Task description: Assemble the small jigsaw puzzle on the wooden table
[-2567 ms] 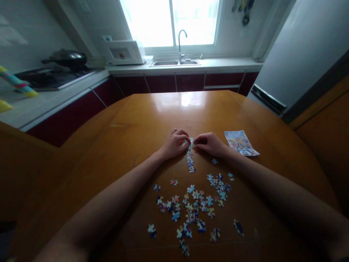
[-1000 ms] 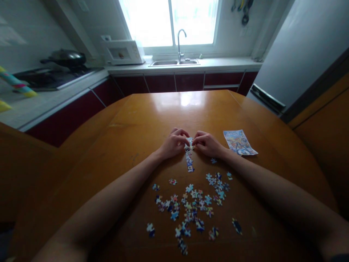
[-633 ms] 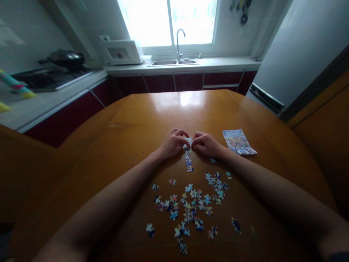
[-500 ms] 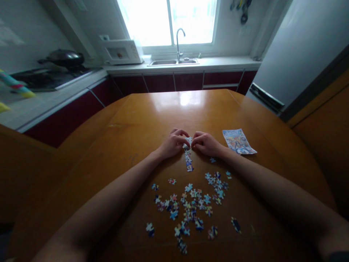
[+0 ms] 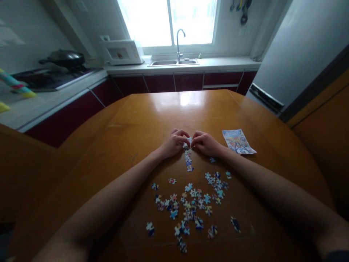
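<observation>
On counter (image 5: 152, 116), L hand (image 5: 174, 143) & R hand (image 5: 206, 143) flank puzzle strip (image 5: 188, 162), can't tell if either grip closed; uneven push cd split it.

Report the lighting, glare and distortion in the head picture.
Head view: the window is washed out to white, and glare lies on the far part of the table; head view: the loose puzzle pieces lie in dimmer light, their prints hard to read; also head view: the fridge leans outward, likely wide-angle distortion.
</observation>
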Action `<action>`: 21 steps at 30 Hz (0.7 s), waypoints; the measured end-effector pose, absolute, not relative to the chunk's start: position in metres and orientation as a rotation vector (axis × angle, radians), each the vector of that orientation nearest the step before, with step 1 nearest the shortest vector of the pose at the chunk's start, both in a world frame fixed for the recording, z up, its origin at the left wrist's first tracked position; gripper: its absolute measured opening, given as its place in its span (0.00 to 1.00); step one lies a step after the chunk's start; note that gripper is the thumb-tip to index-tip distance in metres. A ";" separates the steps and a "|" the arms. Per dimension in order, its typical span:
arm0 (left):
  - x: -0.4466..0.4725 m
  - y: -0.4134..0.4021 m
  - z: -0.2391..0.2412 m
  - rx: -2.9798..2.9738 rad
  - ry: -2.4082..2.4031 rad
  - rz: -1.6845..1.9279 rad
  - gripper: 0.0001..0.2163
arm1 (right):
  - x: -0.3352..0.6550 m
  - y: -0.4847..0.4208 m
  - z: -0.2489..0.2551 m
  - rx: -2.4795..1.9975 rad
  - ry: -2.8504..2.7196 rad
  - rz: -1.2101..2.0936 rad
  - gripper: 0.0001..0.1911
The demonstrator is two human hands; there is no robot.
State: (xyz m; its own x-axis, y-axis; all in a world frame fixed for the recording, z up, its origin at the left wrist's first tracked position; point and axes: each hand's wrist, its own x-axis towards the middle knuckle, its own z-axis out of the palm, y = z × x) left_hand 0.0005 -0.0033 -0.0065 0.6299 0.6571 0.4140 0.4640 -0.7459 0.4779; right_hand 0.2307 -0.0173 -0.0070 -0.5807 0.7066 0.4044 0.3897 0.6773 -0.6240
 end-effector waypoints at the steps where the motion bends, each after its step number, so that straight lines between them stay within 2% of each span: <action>1: 0.001 -0.003 -0.006 2.530 0.895 0.832 0.20 | 0.231 -0.017 -0.008 -0.839 -2.241 0.637 0.12; 21: 0.001 -0.003 -0.005 2.542 0.909 0.797 0.21 | 0.232 -0.016 -0.009 -0.779 -2.227 0.656 0.11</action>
State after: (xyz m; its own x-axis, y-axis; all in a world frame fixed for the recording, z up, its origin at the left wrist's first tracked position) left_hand 0.0011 -0.0031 -0.0053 0.6410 0.6587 0.3940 0.4767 -0.7439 0.4683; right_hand 0.2318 -0.0162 -0.0090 -0.5908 0.6829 0.4296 0.3408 0.6939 -0.6343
